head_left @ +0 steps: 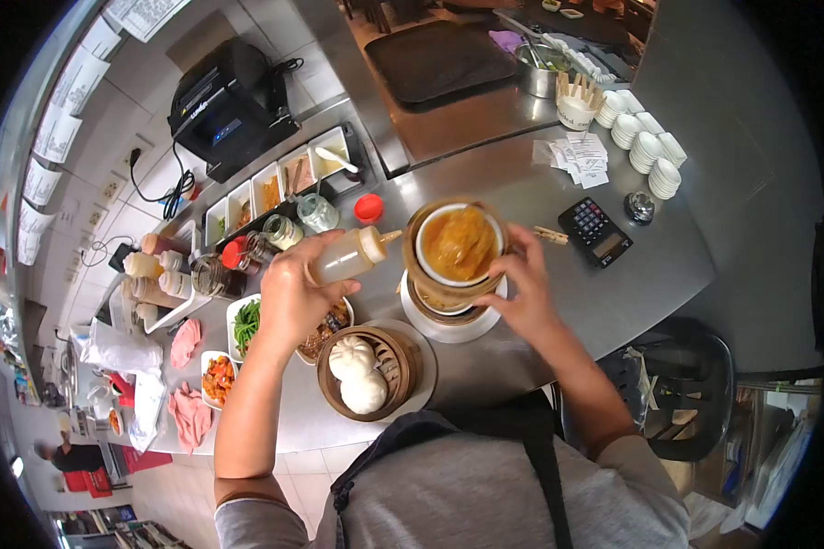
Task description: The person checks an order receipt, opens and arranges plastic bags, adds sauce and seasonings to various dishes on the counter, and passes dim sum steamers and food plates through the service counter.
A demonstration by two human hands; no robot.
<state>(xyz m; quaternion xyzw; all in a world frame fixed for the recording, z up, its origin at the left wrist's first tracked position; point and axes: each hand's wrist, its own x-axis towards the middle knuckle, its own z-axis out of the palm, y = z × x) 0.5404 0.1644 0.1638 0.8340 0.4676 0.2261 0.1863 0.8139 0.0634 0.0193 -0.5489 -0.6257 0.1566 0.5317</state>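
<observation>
My left hand (291,285) is wrapped round a clear squeeze bottle (339,260), tipped on its side with its nozzle pointing right. The nozzle tip lies close to the left rim of a small bamboo steamer (414,265), which my right hand (526,291) grips by its right side. Inside this steamer sits a white bowl (498,245) of food in orange sauce (462,240). Partly hidden beneath it, a second bamboo steamer stands on a white plate (462,335). Nearer me, another bamboo steamer (403,403) holds white buns (362,373).
Dishes of green vegetables (245,328) and red-sauced food (218,379) stand at left, beside pink cloths (189,416). Behind are jars (318,212), condiment tubs (270,192) and a black printer (224,110). A calculator (595,231), bell (639,208) and stacked white dishes (645,151) are at right.
</observation>
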